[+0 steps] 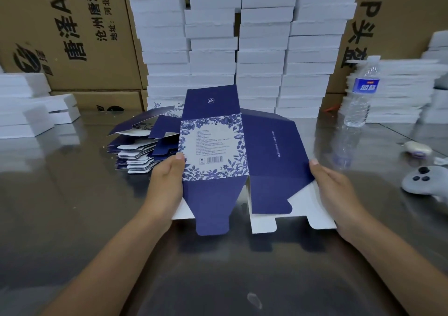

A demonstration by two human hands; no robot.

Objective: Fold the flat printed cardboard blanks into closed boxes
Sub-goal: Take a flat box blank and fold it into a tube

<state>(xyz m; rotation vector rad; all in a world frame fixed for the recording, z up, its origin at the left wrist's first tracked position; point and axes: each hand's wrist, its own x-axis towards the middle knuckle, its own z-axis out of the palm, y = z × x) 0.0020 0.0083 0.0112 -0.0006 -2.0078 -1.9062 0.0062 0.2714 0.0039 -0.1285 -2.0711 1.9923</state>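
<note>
I hold one dark blue printed cardboard blank (271, 146) above the steel table (60, 194), still flat, its white floral panel with a barcode facing up. My left hand (167, 182) grips its left edge, thumb on the floral panel. My right hand (334, 189) grips the right edge, thumb on the blue panel. Blue and white flaps hang toward me. A pile of more flat blue blanks (140, 146) lies on the table behind my left hand.
Tall stacks of white boxes (240, 44) stand at the back, with brown shipping cartons (68, 32) behind. More white boxes sit left (24, 107) and right (400, 92). A water bottle (361, 92) stands right; a grey controller (421, 180) and a small white device (417, 149) lie near the right edge.
</note>
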